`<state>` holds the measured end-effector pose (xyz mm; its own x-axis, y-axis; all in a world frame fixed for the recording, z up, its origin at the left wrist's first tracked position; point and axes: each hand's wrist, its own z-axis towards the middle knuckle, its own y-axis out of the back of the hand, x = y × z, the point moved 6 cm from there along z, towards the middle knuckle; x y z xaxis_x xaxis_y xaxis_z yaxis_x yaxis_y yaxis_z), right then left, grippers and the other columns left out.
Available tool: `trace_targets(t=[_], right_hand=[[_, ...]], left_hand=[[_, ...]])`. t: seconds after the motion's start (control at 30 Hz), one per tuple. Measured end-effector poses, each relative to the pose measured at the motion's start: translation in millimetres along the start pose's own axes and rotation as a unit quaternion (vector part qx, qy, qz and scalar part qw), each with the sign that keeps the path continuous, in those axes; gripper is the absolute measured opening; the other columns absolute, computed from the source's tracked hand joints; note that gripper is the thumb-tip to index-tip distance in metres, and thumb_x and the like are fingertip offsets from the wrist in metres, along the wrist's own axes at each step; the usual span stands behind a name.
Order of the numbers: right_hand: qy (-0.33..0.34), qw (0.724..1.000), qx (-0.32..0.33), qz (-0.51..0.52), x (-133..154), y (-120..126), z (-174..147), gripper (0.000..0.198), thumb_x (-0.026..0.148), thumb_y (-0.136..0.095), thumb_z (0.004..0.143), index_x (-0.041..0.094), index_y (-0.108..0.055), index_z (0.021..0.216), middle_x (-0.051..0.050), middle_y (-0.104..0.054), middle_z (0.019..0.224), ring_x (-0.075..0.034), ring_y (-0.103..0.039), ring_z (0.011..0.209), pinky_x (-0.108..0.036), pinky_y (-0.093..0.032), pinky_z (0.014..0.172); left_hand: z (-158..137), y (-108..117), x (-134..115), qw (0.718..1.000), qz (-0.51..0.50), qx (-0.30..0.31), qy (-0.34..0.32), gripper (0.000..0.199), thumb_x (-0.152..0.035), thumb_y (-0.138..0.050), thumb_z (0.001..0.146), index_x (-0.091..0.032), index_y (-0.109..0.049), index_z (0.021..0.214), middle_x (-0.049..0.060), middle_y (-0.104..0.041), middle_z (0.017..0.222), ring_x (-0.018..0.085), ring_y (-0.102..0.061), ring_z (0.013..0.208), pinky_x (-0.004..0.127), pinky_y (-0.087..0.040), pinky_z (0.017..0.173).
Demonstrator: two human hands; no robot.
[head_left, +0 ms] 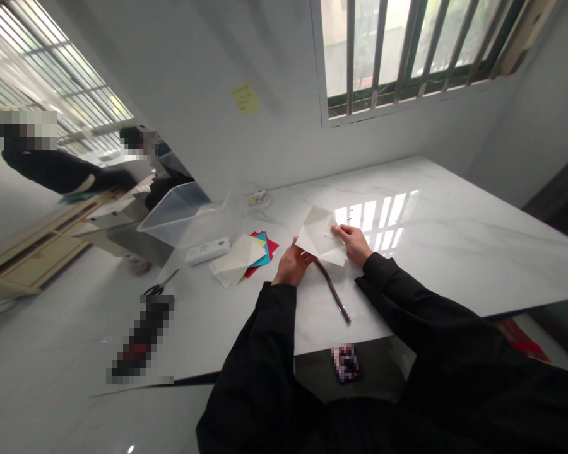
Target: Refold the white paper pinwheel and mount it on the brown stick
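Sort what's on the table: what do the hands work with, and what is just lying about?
In hand:
white folded paper sheet, held by left hand and right hand

Lying about:
dark thin strip
stack of coloured paper squares
clear plastic tub
white oblong device
black-handled scissors

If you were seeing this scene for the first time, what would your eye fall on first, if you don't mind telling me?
First, the white folded paper at the middle of the white marble table, gripped by the left hand and right hand. Next, the bright stack of coloured sheets to its left, beside a clear plastic bin. A dark strip lies on the table just below the paper.
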<state>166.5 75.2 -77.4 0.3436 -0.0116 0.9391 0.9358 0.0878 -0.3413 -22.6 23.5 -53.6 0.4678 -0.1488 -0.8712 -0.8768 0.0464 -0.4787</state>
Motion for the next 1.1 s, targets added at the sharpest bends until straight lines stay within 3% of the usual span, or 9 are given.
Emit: trace_targets(t=[0.17,0.37,0.57,0.73,1.1], right_hand=[[-0.008,1.0,0.004,0.01,0.9,-2.1,-1.2,0.056,0.072,-0.089,0.066,0.02,-0.073,0.08,-0.002,-0.07,0.076,-0.019,-0.063,0.069,-0.033,-0.054,0.071],[0.023,0.998,0.032,-0.059,4.1,-6.0,-4.7,0.054,0.07,-0.084,0.075,0.018,-0.071,0.077,-0.001,-0.066,0.073,-0.015,-0.055,0.066,-0.029,-0.045,0.064],[0.045,0.99,0.059,-0.121,11.2,-11.8,-9.5,0.055,0.071,-0.081,0.078,0.018,-0.066,0.072,0.0,-0.062,0.068,-0.014,-0.052,0.063,-0.028,-0.041,0.06],[0.042,0.987,0.075,-0.133,16.2,-17.9,-13.5,0.055,0.07,-0.083,0.075,0.018,-0.065,0.07,-0.001,-0.063,0.068,-0.014,-0.054,0.062,-0.029,-0.041,0.059],[0.034,0.982,0.104,-0.154,15.3,-21.8,-13.6,0.055,0.07,-0.082,0.074,0.017,-0.068,0.073,-0.002,-0.067,0.072,-0.016,-0.058,0.066,-0.03,-0.044,0.062]], left_hand=[[-4.3,-7.8,-3.2,0.999,0.035,0.031,-0.027,0.062,-0.057,-0.087,0.081,-0.019,-0.072,0.127,0.011,-0.078,0.118,0.024,-0.075,0.099,0.036,-0.058,0.089],[-2.0,-11.5,-1.2,0.995,0.083,0.046,-0.034,0.069,-0.054,-0.094,0.072,-0.019,-0.07,0.127,0.012,-0.077,0.122,0.024,-0.076,0.099,0.034,-0.059,0.085],[2.9,-7.9,3.4,0.994,0.089,0.014,-0.058,0.065,-0.045,-0.099,0.066,-0.014,-0.073,0.117,0.016,-0.079,0.123,0.032,-0.074,0.113,0.043,-0.059,0.098],[7.6,-1.3,8.3,0.992,0.107,-0.015,-0.071,0.066,-0.046,-0.1,0.06,-0.013,-0.075,0.111,0.016,-0.081,0.115,0.032,-0.076,0.106,0.045,-0.059,0.099],[10.9,5.5,6.2,0.982,0.142,-0.042,-0.114,0.06,-0.046,-0.098,0.063,-0.012,-0.075,0.108,0.015,-0.082,0.106,0.029,-0.078,0.096,0.042,-0.059,0.093]])
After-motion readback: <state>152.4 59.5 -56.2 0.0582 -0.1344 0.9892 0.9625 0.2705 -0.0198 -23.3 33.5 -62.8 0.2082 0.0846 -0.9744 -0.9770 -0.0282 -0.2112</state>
